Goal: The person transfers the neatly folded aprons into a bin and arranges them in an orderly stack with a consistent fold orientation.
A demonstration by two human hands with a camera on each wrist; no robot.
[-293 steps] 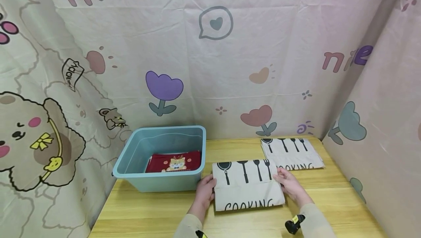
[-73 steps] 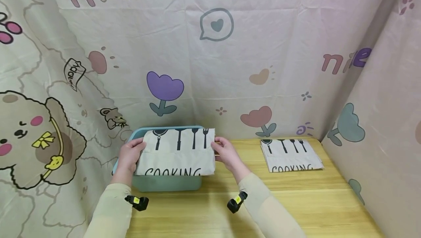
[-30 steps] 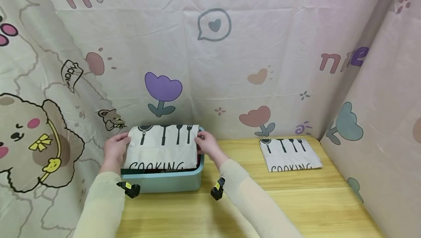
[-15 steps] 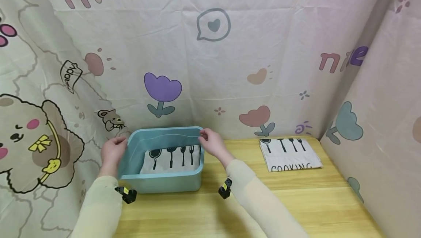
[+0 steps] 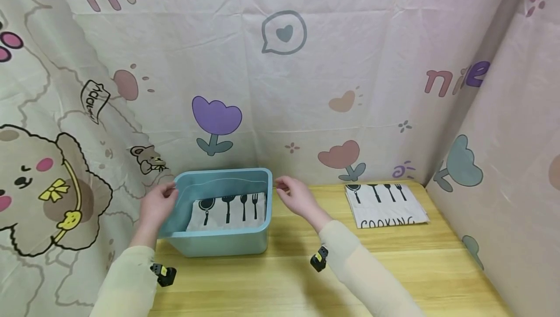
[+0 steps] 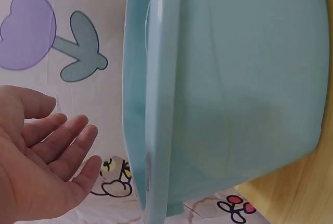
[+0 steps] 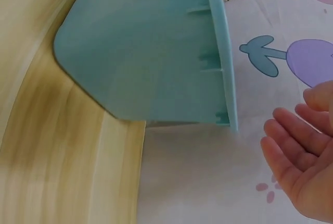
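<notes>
A blue plastic bin (image 5: 218,244) stands on the table at left centre in the head view. Inside it lies a folded white cloth (image 5: 236,210) printed with black kitchen utensils. My left hand (image 5: 156,205) hovers by the bin's left rim, fingers loosely bent and holding nothing. Past the bin's right side is my right hand (image 5: 299,199), also holding nothing, its fingers relaxed. Both wrist views show the palms apart from the bin wall. A second folded white cloth (image 5: 385,205), lettered "COOKING", lies at the table's back right.
The wooden table (image 5: 350,273) runs up to a printed curtain (image 5: 297,88) at the back. More curtain hangs at the left and right sides. A small black device (image 5: 164,275) is strapped at the left wrist, another (image 5: 319,259) at the right.
The folded "COOKING" cloth was carried left from the table and lowered into the bin over the red one. Both hands have let go; the right has moved away to the right.
</notes>
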